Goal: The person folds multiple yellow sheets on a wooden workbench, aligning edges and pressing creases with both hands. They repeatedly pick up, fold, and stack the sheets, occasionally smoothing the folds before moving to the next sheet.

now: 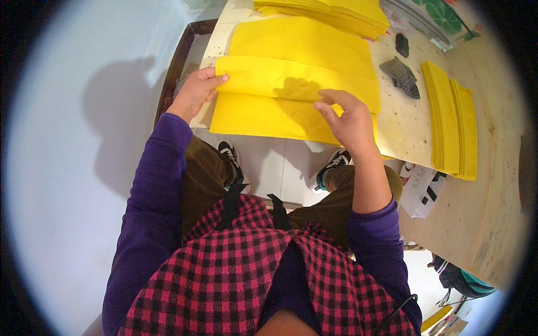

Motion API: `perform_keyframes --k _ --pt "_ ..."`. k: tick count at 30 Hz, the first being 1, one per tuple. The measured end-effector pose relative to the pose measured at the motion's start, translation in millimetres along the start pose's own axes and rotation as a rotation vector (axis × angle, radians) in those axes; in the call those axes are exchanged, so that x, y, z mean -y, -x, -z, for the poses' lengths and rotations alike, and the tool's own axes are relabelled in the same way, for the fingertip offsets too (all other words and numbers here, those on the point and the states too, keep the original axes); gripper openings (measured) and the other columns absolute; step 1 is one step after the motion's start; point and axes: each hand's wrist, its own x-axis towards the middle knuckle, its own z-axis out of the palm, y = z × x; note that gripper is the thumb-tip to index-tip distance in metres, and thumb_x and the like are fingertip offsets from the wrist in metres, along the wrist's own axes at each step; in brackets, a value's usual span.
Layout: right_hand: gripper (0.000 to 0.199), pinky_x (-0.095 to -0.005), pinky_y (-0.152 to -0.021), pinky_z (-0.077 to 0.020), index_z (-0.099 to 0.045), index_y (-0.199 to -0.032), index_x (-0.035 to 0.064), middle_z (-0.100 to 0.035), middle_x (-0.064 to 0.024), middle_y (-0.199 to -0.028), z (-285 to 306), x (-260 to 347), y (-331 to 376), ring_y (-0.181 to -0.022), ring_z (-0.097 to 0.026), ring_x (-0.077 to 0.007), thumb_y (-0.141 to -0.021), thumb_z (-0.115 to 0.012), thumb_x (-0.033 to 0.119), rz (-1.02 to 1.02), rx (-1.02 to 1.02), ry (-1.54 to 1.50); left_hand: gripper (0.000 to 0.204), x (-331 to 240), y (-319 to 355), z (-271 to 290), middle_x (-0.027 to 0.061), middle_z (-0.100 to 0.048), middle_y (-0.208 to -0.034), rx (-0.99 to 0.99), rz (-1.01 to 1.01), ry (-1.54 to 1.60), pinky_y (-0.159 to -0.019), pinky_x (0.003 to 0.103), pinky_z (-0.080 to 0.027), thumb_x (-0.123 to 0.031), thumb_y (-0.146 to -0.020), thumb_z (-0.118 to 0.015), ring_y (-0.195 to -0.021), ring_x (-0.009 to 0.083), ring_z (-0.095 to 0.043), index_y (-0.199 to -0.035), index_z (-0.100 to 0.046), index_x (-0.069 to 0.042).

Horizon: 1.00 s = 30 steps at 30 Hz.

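Our right hand (350, 120) pinches the folded yellow sheet (291, 92), left hand (196, 92) pressing its end; long axis runs left-right across the tabletop (487, 213).

Long purple knit sleeves (147, 201) cover both forearms to the wrists. Red-and-black checked sleeveless vest (224, 274) over the torso, open down the front over a dark purple top (286, 280). 2 black straps (232, 203) run up from the vest. Olive-brown trousers (203, 173). 2 black-and-white sneakers (231, 157). Thin black cable (395, 313) at the right side.
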Motion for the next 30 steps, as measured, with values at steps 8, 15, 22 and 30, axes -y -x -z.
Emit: perform_keyframes --k 8,15,22,30 --pt "0.018 -0.0256 -0.063 -0.0468 -0.065 -0.085 -0.0013 -0.063 -0.0044 -0.071 49.4 -77.1 -23.9 -0.065 -0.058 -0.0104 -0.087 -0.062 0.016 -0.447 -0.285 -0.255 0.018 1.2 0.4 1.7 -0.0057 -0.059 -0.078 -0.020 0.024 -0.131 -0.046 0.018 -0.026 -0.019 -0.093 -0.057 -0.053 0.0022 -0.035 -0.103 -0.064 -0.005" --pt "0.028 -0.0359 -0.076 -0.0487 -0.065 -0.103 0.0039 -0.066 -0.0128 -0.090 80.9 -194.2 -62.0 -0.086 -0.062 -0.0248 -0.085 -0.064 0.024 -0.372 -0.421 0.271 0.015 5.1 -4.5 3.0 -0.0060 -0.058 -0.077 -0.002 0.055 -0.055 -0.044 0.018 -0.026 -0.021 -0.093 -0.059 -0.051 0.0016 -0.035 -0.096 -0.063 -0.007" --pt "0.037 -0.0447 -0.089 -0.0470 -0.061 -0.117 0.0051 -0.063 -0.0205 -0.112 65.7 -264.0 -78.6 -0.105 -0.058 -0.0363 -0.086 -0.062 0.025 -0.495 -0.117 0.564 0.016 8.1 -4.1 4.2 -0.0051 -0.060 -0.080 -0.027 0.071 -0.046 -0.045 0.018 -0.027 -0.020 -0.093 -0.059 -0.052 0.0012 -0.037 -0.100 -0.063 -0.006" --pt "0.038 -0.0439 -0.076 -0.0493 -0.064 -0.105 0.0000 -0.067 -0.0178 -0.085 77.7 -272.2 -89.8 -0.083 -0.064 -0.0346 -0.091 -0.054 0.034 -0.562 -0.189 0.430 0.016 10.5 -6.9 4.2 -0.0046 -0.062 -0.080 -0.032 0.101 -0.031 -0.043 0.017 -0.027 -0.020 -0.093 -0.059 -0.049 0.0014 -0.037 -0.100 -0.064 -0.006"
